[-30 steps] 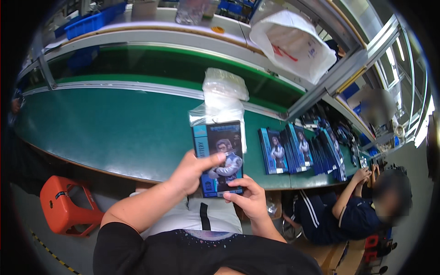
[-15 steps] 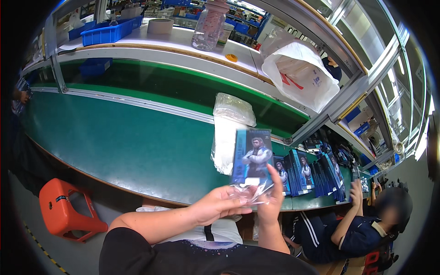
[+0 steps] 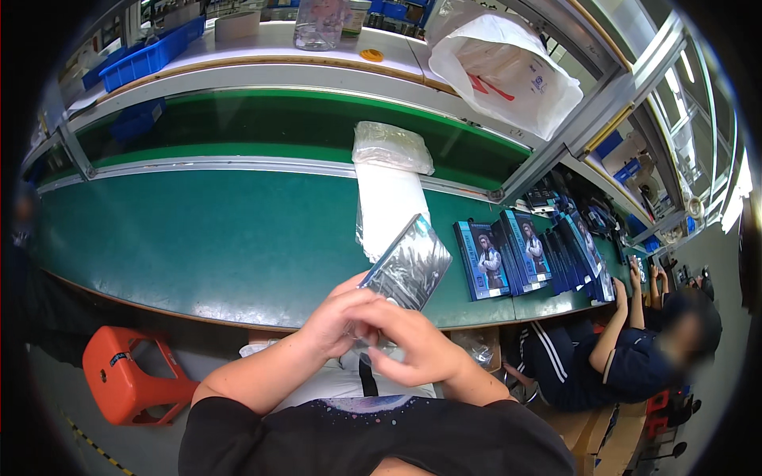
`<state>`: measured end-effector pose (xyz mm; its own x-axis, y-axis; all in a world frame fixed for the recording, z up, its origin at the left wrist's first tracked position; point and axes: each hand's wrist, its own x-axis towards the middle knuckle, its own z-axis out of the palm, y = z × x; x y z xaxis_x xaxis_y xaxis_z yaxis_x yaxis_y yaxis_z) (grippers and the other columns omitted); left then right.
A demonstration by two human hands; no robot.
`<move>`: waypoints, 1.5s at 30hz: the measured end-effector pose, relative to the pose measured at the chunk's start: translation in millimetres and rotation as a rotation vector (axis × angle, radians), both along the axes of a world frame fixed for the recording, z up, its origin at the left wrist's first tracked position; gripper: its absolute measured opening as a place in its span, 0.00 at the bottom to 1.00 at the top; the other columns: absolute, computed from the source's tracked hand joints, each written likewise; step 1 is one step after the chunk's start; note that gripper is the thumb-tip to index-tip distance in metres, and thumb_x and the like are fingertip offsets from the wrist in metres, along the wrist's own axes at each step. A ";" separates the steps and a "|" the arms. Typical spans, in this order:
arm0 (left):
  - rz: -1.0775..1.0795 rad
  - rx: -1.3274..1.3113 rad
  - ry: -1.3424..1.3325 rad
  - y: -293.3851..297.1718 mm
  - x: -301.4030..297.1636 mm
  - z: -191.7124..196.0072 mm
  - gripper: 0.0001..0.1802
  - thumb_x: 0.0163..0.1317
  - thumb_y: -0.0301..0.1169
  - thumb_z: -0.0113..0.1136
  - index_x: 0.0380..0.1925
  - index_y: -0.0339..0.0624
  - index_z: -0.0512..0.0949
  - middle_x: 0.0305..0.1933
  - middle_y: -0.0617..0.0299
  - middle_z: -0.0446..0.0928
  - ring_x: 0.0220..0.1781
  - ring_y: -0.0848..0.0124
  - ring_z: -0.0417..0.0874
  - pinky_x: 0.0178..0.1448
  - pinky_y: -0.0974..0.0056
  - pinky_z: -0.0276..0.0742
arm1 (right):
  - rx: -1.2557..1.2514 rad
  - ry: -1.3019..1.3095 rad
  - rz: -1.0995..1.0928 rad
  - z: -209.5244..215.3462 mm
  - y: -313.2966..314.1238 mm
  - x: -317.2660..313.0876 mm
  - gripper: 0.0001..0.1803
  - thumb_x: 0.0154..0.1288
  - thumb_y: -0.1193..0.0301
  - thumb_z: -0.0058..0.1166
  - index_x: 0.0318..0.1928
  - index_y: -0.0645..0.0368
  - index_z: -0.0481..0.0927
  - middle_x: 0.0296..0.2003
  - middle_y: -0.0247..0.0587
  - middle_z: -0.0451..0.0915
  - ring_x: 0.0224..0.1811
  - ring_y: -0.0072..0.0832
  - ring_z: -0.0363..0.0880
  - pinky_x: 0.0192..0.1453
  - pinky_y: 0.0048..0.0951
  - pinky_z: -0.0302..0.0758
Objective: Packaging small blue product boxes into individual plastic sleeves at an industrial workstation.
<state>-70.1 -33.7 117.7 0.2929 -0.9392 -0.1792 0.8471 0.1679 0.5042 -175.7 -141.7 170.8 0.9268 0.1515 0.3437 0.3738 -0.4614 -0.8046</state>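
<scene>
Green conveyor table (image 3: 198, 238), white bag stack (image 3: 389, 198) on it, row of boxed items (image 3: 532, 254) to the right. Left hand (image 3: 337, 321) and right hand (image 3: 413, 349) both grip one glossy wrapped box (image 3: 409, 266), tilted, above the table's near edge.

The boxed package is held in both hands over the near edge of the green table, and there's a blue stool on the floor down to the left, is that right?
Not quite: the head view shows the stool is orange, not blue. The rest stands: the left hand and right hand hold the boxed package over the near edge of the green table.
</scene>
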 end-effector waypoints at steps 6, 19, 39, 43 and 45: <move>-0.015 0.046 -0.287 21.3 14.5 6.0 0.27 0.47 0.17 0.47 0.52 0.29 0.71 0.44 0.56 0.79 0.44 0.69 0.80 0.52 0.66 0.75 | -0.209 -0.388 -0.854 -16.4 -53.1 -9.5 0.18 0.59 0.78 0.50 0.52 0.67 0.73 0.44 0.47 0.75 0.47 0.38 0.72 0.54 0.33 0.69; -0.279 -0.013 -0.266 60.4 28.1 -4.8 0.31 0.43 0.21 0.56 0.53 0.18 0.68 0.50 0.45 0.78 0.48 0.62 0.81 0.56 0.63 0.73 | 0.615 0.376 0.078 -62.2 -102.8 -41.3 0.12 0.58 0.71 0.60 0.22 0.62 0.75 0.18 0.27 0.70 0.21 0.13 0.65 0.23 0.19 0.59; -0.148 0.038 -0.182 56.2 30.4 -15.8 0.29 0.44 0.19 0.50 0.52 0.16 0.68 0.47 0.42 0.78 0.45 0.62 0.83 0.53 0.62 0.77 | 0.502 0.269 -0.369 -43.3 -82.4 -54.5 0.09 0.61 0.81 0.55 0.42 0.71 0.80 0.33 0.42 0.80 0.28 0.22 0.79 0.31 0.20 0.77; -0.232 0.056 -0.110 62.7 32.4 -13.4 0.28 0.44 0.17 0.50 0.50 0.17 0.70 0.47 0.44 0.79 0.44 0.62 0.83 0.51 0.64 0.78 | 0.612 0.511 -0.219 -42.9 -88.6 -59.2 0.05 0.61 0.81 0.55 0.38 0.71 0.79 0.28 0.42 0.80 0.26 0.24 0.81 0.30 0.21 0.78; -0.232 0.067 -0.151 66.8 30.5 -13.6 0.28 0.44 0.17 0.50 0.50 0.18 0.71 0.46 0.44 0.79 0.44 0.63 0.83 0.51 0.64 0.78 | 0.441 0.646 -0.127 -41.7 -88.8 -57.3 0.04 0.62 0.79 0.54 0.36 0.68 0.78 0.26 0.39 0.80 0.25 0.22 0.80 0.31 0.21 0.79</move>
